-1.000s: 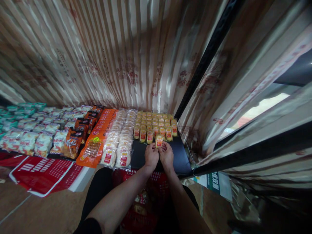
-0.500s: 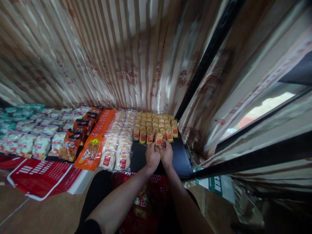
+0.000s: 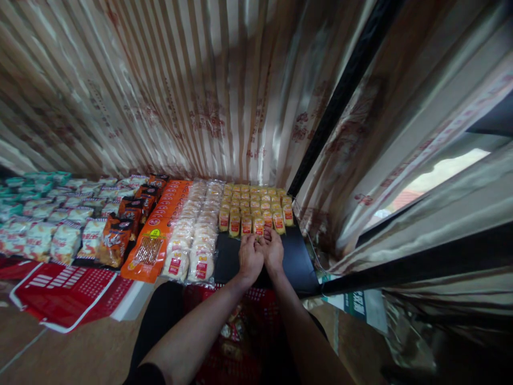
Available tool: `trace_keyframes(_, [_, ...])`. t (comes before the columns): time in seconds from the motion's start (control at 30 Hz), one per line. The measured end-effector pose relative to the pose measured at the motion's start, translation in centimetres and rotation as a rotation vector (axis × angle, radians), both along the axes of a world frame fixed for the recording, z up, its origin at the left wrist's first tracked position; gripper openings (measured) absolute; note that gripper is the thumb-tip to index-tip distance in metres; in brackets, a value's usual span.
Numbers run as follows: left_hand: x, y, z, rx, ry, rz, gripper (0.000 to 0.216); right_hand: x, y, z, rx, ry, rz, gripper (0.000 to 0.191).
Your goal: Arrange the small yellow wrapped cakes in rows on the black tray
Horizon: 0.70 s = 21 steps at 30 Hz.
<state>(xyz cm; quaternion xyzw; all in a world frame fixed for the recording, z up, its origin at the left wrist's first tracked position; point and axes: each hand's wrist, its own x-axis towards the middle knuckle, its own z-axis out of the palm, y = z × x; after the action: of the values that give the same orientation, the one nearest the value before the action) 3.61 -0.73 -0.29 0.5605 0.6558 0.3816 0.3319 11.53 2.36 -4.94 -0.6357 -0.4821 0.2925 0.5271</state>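
Small yellow snack packets (image 3: 243,205) with red labels stand in close rows on the dark shelf (image 3: 232,258). At the front of these rows is one yellow snack packet (image 3: 258,226), its lower end between my hands. My left hand (image 3: 251,258) is closed on its near left side, fingers curled. From the right, my right hand (image 3: 273,251) is closed at the same packet, the two hands almost touching. My fingers partly hide the packet's bottom. Clear-wrapped round white crackers (image 3: 201,262) lie in two columns to the left of my hands.
Left along the shelf are orange stick-snack bags (image 3: 146,251), brown-orange bags (image 3: 115,240), white bags (image 3: 66,240) and teal packets (image 3: 12,208). A red bag (image 3: 60,294) hangs below. A red basket (image 3: 208,342) sits between my legs. A black post (image 3: 332,112) and curtain (image 3: 224,107) stand behind.
The yellow packet between my hands has moved slightly left and sits closer in line with the front row. My hands have barely moved.
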Motion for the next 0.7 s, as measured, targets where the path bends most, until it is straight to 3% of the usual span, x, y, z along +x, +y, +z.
trace_keyframes(0.4, [-0.6, -0.6, -0.2, -0.028, 0.056, -0.05, 0.04, -0.3, -0.6, 1.1, -0.018, -0.107, -0.022, 0.026])
trace_keyframes(0.7, [-0.7, -0.4, -0.7, 0.0, 0.089, -0.094, 0.045, -0.2, -0.3, 0.7, -0.025, -0.156, -0.043, 0.025])
